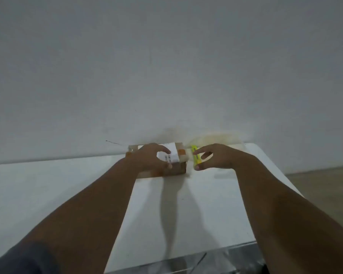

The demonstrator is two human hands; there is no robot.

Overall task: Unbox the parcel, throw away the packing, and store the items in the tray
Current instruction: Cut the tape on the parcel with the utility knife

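A small brown cardboard parcel point(176, 169) with a white label and orange tape patches lies at the far edge of the white table point(186, 210), against the wall. My left hand point(147, 158) rests on its top and front, thumb on the front face, fingers curled over the label. A yellow utility knife point(195, 158) lies just right of the parcel. My right hand point(216, 158) hovers at the knife with fingers spread, its thumb and forefinger touching or nearly touching the knife's ends; whether it grips is unclear. The picture is blurred.
A pale, blurred, tray-like shape point(222, 140) lies behind my right hand by the wall. The table's right edge drops to a brownish floor point(324, 184). A shiny metallic surface point(216, 262) runs along the near edge.
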